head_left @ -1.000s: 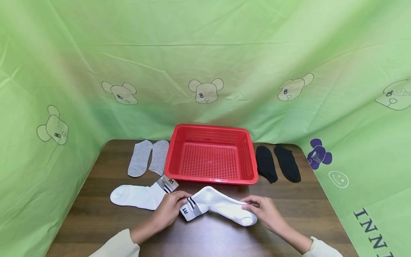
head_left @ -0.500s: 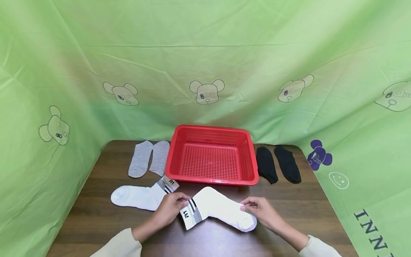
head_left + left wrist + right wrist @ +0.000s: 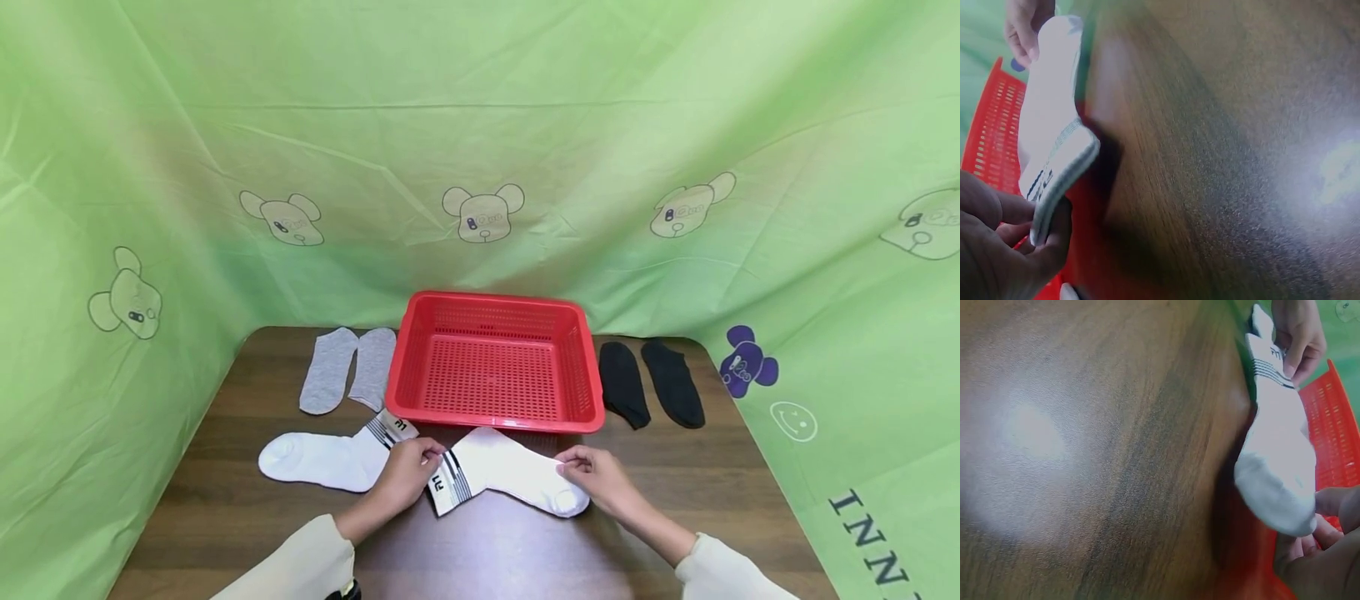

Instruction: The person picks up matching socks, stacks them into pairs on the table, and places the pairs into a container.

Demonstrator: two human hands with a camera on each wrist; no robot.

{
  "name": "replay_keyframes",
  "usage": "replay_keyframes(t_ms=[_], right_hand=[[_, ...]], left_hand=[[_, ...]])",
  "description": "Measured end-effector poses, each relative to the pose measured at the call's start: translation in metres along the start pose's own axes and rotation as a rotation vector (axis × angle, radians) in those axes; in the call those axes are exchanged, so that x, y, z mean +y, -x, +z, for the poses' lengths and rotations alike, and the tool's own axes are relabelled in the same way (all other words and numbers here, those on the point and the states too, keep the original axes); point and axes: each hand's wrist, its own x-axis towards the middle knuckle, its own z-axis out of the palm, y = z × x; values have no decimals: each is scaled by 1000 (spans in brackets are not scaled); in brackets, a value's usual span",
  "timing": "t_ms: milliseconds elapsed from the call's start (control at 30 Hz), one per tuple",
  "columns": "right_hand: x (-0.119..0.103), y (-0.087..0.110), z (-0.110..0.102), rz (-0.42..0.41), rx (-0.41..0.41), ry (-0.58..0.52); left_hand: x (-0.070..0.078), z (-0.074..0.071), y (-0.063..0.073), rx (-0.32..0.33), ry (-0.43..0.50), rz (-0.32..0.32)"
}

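Note:
A white sock (image 3: 502, 468) with dark stripes and lettering on its cuff is stretched between both hands, in front of the basket. My left hand (image 3: 411, 471) pinches the cuff's upper edge; the left wrist view shows thumb and fingers (image 3: 1054, 244) on either side of the cuff. At the toe end my right hand (image 3: 596, 477) pinches the upper edge. In the right wrist view the sock (image 3: 1279, 450) hangs over the wooden table (image 3: 1116, 456). A matching white sock (image 3: 322, 461) lies flat to the left, its cuff pointing toward the basket, partly beside my left hand.
A red perforated basket (image 3: 495, 422) stands at the back middle of the table. Two grey ankle socks (image 3: 328, 371) lie left of it, two black ankle socks (image 3: 622, 383) right of it. Green printed cloth (image 3: 480, 125) hangs behind and at both sides.
Both hands have moved slightly with the white sock, which now sits a little nearer the basket. Its sides have turned flatter toward the head camera. The other socks and basket stay put.

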Motion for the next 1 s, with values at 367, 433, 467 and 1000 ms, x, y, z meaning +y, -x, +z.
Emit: replay_keyframes(t_ms=[367, 433, 467, 1000], right_hand=[[6, -7, 1, 12, -32, 12], [7, -7, 2, -13, -29, 34], [8, -7, 2, -27, -23, 52], [23, -17, 10, -233, 110, 324]], left_hand=[[1, 6, -2, 29, -211, 55], [0, 6, -2, 23, -214, 53], [-1, 7, -2, 20, -217, 56], [-6, 13, -3, 24, -324, 127]])
